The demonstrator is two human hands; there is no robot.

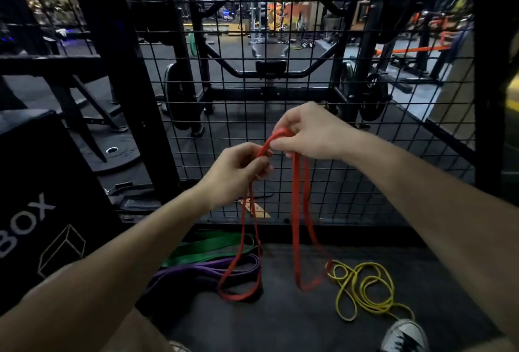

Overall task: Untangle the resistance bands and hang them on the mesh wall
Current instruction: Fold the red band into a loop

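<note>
Right hand grip: your right hand (310, 132) pinched the top bend of the red band (295, 211), fingers curled round it, just in front of the mesh wall (365, 155).
Left hand grip: your left hand (238, 171) was a little lower and to the left, with thumb and fingers closed on the same red band where it came down from your right hand.
Band between the hands: a short red arc ran from one grip to the other, and both hands were close together.
Red band below the grips: from your left hand two strands hung down to a loop that reached the floor (280, 318) over the purple band (196, 271); from your right hand two more strands hung down, and their lower bend was just beside the yellow band (365, 292).
Red band and wall: the band was held before the mesh; I cannot tell if it touched the wires.
Bands on the floor: the green band (207, 247) lay folded at the foot of the mesh wall, the purple band just in front of it, and the thin yellow band lay in loose coils to the right, apart from these two.
Left side: a black box (42, 211) with white letters stood beside the mesh wall.
Bottom edge: your shoe (404, 336) was near the end of the yellow band.
</note>
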